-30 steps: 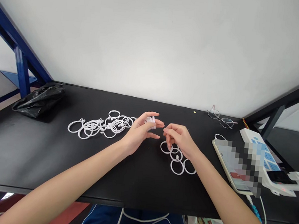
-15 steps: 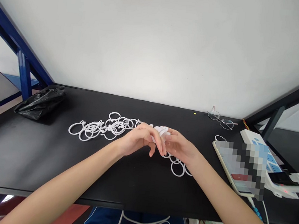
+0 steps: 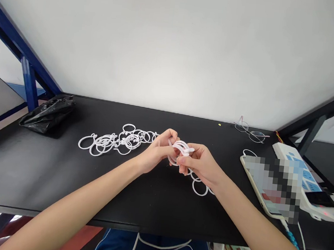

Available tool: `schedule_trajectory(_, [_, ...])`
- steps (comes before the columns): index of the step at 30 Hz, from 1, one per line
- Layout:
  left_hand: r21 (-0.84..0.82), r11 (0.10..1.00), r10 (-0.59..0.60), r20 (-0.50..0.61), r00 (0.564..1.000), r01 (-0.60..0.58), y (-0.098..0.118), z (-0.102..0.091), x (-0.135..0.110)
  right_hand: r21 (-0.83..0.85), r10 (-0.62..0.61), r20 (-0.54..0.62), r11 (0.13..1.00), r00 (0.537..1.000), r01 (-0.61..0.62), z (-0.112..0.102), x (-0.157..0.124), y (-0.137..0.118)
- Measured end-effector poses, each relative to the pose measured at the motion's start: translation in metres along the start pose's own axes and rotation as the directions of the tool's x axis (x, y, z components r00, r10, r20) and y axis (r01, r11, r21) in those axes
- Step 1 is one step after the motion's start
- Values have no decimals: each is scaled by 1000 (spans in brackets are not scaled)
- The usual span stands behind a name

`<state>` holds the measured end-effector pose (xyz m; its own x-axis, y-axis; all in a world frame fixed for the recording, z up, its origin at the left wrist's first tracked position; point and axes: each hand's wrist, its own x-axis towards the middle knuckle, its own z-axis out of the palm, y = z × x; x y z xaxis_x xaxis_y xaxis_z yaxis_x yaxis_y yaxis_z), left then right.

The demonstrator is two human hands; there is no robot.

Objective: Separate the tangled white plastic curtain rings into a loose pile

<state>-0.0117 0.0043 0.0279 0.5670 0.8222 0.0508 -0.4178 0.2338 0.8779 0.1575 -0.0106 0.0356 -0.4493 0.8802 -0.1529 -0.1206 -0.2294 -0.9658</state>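
My left hand [image 3: 155, 152] and my right hand [image 3: 201, 165] meet over the middle of the black table [image 3: 60, 177]. Both are closed on a small bunch of white plastic rings [image 3: 180, 148] held between their fingertips just above the tabletop. A few more white rings [image 3: 199, 187] lie on the table under and beside my right hand. A larger heap of white rings [image 3: 117, 140] lies to the left of my left hand.
A crumpled black plastic bag [image 3: 47, 113] sits at the far left. Wire-framed glasses [image 3: 251, 134] lie near the back wall. A phone [image 3: 268, 182], a white power strip [image 3: 302, 173] and cables occupy the right side.
My hands came together from apart. The rings once held only in my left hand are now gripped by both hands and lifted slightly.
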Motion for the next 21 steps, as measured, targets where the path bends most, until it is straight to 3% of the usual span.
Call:
schedule_trajectory(6, [131,989,-85,109,990,70,15,-4,-4,55,-26,7,998,1000,26,-4,0,3])
schedule_trajectory(10, [97,988,-134,194,972,117,18,-8,-6,55,-46,-31,997,998,48,-3,2,5])
schedule_trajectory(13, [48,984,-176,348,921,170,14,-10,-6,56,-4,137,998,991,-3,3,3,3])
schedule_trajectory(15, [26,981,-186,425,886,193,11,-11,-6,52,28,286,998,958,-45,7,2,1])
schedule_trajectory(18, [-8,985,-150,474,868,175,7,-14,-4,58,7,292,998,956,-25,9,2,1])
schedule_trajectory(21, [-41,987,-124,442,889,158,6,-17,-2,83,-25,257,997,966,4,7,2,4])
